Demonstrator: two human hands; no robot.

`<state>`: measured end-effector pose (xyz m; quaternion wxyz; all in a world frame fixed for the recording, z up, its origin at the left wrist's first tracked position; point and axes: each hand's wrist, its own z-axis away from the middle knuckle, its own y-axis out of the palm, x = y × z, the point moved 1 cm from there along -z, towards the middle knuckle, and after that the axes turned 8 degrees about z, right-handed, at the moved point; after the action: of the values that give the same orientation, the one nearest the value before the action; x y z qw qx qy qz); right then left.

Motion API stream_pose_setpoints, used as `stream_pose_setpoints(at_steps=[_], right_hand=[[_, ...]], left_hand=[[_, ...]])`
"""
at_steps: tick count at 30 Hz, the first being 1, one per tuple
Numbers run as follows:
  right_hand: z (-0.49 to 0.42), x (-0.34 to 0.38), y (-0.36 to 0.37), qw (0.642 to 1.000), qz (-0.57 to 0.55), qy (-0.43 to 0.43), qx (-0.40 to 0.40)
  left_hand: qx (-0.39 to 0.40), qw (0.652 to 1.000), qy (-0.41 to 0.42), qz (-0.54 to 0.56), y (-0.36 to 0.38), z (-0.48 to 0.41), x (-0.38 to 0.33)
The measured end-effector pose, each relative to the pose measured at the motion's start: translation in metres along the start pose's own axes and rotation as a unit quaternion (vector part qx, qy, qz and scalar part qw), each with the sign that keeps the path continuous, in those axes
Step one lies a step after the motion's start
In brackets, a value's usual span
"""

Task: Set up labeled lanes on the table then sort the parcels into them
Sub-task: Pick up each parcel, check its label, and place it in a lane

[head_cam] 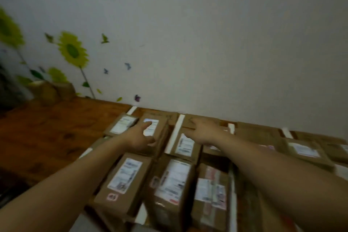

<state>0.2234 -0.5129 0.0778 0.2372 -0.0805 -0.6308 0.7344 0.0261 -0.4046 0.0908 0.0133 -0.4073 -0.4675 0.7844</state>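
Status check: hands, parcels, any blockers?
Left hand resting on a far parcel, fingers spread. Right hand flat on a far cardboard piece across the white tape strip. Nothing in the way; frame blurred.

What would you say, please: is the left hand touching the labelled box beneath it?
Touching. The head view shows the left hand resting on the box, fingers across its white label.

A white wall (207, 52) is seen behind the far edge of the desk (56, 128). A yellow sunflower decal (72, 50) is stuck on it toward the left, its stem carried down to the desk's far edge. A second sunflower decal (8, 28) is cut off by the frame. Small butterfly decals (127, 66) are scattered beside them. A blurred brown object (54, 90) is set near the desk's far left corner.
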Motion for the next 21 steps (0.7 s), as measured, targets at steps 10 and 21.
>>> stream_pose_setpoints(at_steps=[10, 21], right_hand=[[-0.066, 0.207, -0.001, 0.995, -0.006, -0.103, -0.013], [-0.229, 0.387, 0.017, 0.983, -0.047, -0.177, 0.027]], left_hand=[[-0.117, 0.987, -0.092, 0.057, -0.152, 0.022, 0.162], [-0.139, 0.976, -0.159, 0.049, -0.300, -0.046, 0.310]])
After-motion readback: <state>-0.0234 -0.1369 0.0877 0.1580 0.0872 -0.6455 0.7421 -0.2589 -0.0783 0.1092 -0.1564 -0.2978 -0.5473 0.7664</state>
